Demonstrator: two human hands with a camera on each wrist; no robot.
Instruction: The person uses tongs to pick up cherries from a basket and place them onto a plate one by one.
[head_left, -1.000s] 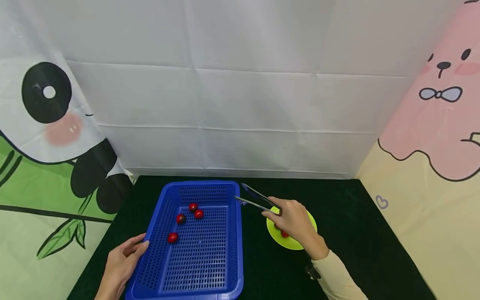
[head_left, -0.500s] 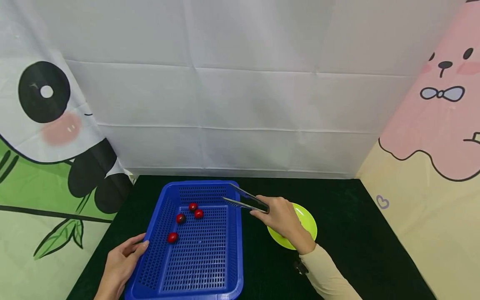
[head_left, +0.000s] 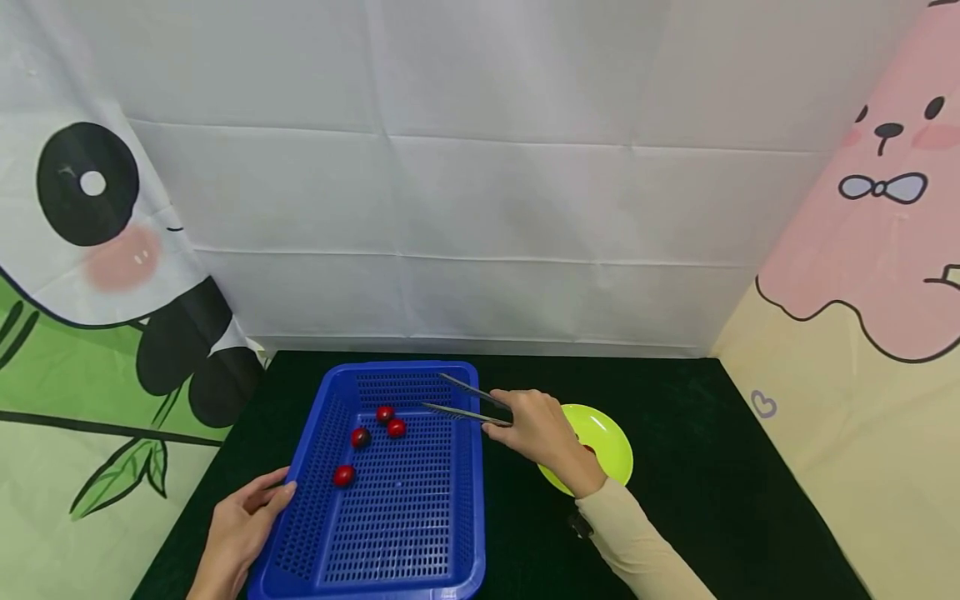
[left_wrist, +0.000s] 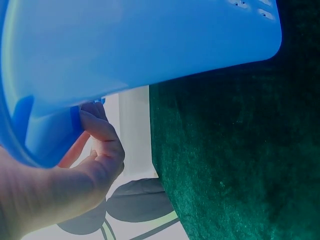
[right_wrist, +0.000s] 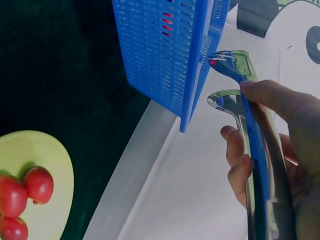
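Note:
My left hand (head_left: 242, 525) grips the left rim of a blue perforated plastic basket (head_left: 397, 533), thumb on top and fingers curled beneath. In it lie several red cherry tomatoes (head_left: 344, 476), grouped toward the far left. My right hand (head_left: 543, 433) holds metal tongs (head_left: 472, 416), whose arms stand apart and reach over the basket's right rim. Nothing sits between the tips. The right wrist view shows one tip shaped as a fork (right_wrist: 227, 62), the other as a spoon (right_wrist: 225, 101). Below the right hand, partly hidden, is a yellow-green plate (head_left: 611, 442) with cherry tomatoes (right_wrist: 39, 185) on it.
Dark green cloth (head_left: 697, 500) covers the table. A white sheet (head_left: 487, 208) hangs behind its far edge, with a panda print (head_left: 93, 183) on the left and a pink bear print (head_left: 885, 250) on the right.
My right hand has carried the spread tongs leftward, from beside the plate to over the basket's right side. More of the plate shows now. The left hand and basket have hardly moved.

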